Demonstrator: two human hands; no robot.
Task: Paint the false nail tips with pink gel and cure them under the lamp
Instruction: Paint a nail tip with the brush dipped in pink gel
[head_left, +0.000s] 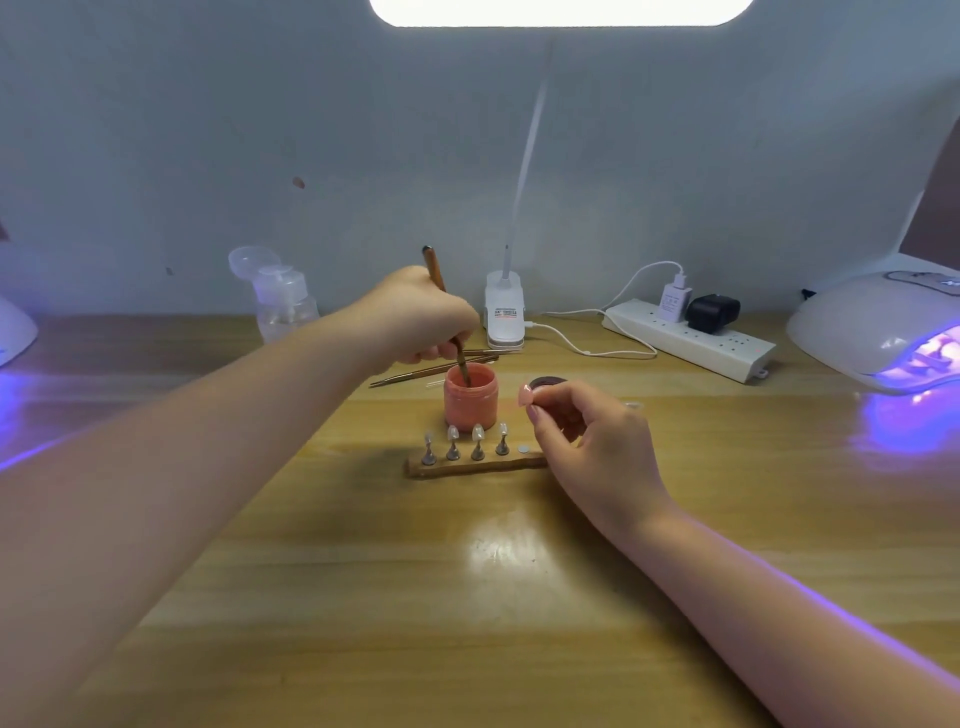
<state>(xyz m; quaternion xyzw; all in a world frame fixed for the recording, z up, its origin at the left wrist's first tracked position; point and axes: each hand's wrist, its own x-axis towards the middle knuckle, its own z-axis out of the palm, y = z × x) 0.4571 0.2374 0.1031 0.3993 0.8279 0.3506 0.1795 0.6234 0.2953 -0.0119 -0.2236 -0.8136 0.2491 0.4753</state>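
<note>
**nailnewbie:** Left hand (415, 317) grips the thin brown wooden-handled brush (447, 317), bristles down in the small open pink gel jar (470, 395). Right hand (597, 441), at 3 o'clock of the jar, pinches one glossy pink nail tip (524, 396). Tips?

**gelgal:** I'd wipe excess on the jar rim, then use thin strokes. Four unpainted clear tips on metal pegs (465, 444) wait at 6 o'clock; the glowing white curing lamp (878, 332) sits at 3, far across the desk (467, 597).

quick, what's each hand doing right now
Left hand: closed round the brush, its tip in the pink gel jar.
Right hand: pinching a pink nail tip.
</note>
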